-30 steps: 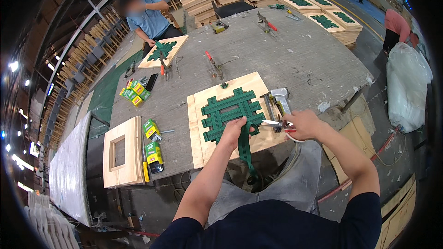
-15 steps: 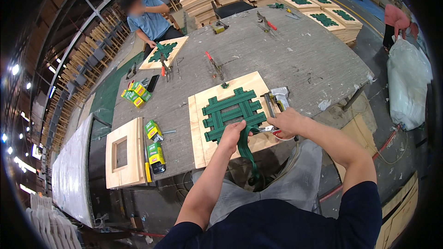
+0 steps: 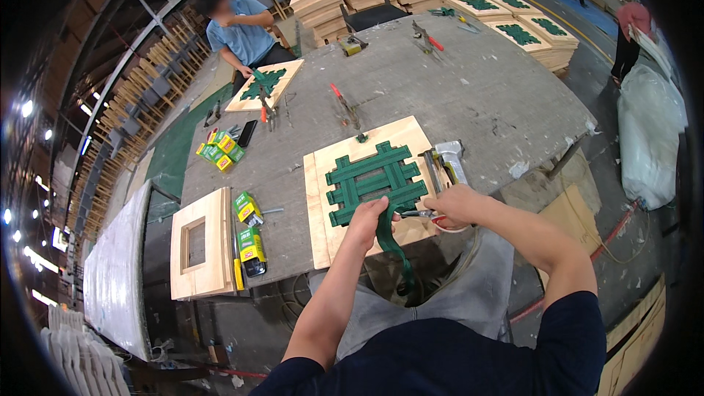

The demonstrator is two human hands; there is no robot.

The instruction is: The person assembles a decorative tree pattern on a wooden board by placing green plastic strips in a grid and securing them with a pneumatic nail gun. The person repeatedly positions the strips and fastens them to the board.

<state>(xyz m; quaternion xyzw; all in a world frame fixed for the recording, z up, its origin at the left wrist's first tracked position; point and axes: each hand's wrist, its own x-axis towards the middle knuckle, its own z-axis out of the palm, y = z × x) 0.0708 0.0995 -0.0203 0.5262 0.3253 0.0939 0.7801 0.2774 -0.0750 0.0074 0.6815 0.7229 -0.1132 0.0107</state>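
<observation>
My left hand (image 3: 367,221) pinches a green webbing strap (image 3: 393,248) at the near edge of a pale wooden frame board (image 3: 323,238). The strap's loose end hangs down over my lap. Green woven webbing (image 3: 367,183) crosses the board's opening. My right hand (image 3: 456,207) is closed on scissors (image 3: 419,213) with red and white handles, their blades pointing left at the strap beside my left fingers. Whether the blades touch the strap I cannot tell. A silver staple gun (image 3: 447,160) lies along the board's right edge, just beyond my right hand.
Left on the grey table (image 3: 293,147) are green-yellow boxes (image 3: 249,209), a phone (image 3: 247,132) and stacked bare frames (image 3: 220,242). Red-handled pliers (image 3: 343,103) lie beyond my board. Across the table a co-worker (image 3: 249,37) holds another webbed board (image 3: 282,84). Webbed boards (image 3: 539,51) are stacked far right.
My right hand has come slightly nearer to me, and the scissor blades now reach closer to the strap. My left hand keeps its pinch. The person in pink at far right has straightened somewhat.
</observation>
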